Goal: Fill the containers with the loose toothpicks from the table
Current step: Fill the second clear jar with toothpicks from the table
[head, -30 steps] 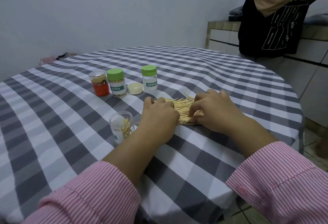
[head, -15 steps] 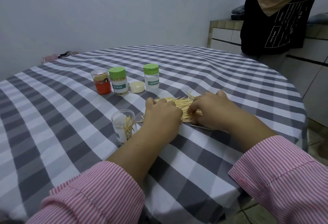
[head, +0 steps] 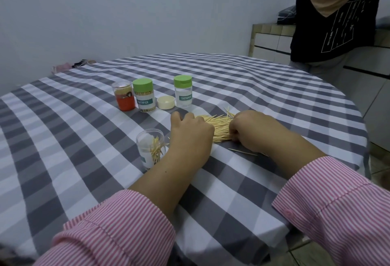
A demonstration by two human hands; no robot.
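A pile of loose toothpicks lies on the checked tablecloth between my hands. My left hand has its fingers curled over the pile's left end, with the fingertips hidden. My right hand curls its fingers round the pile's right end. An open clear container holding a few toothpicks stands just left of my left wrist. A single toothpick lies near my right wrist. Behind stand a full green-lidded container and a nearly empty green-lidded one.
A red-filled clear jar stands left of the green-lidded containers, and a cream lid lies between them. A person in a dark shirt stands at the table's far right. The table edge drops off at the right.
My right hand has drawn its fingers in from lying flat over the pile to curled at its right end, squeezing the toothpicks toward my left hand. A single toothpick is left behind near my right wrist.
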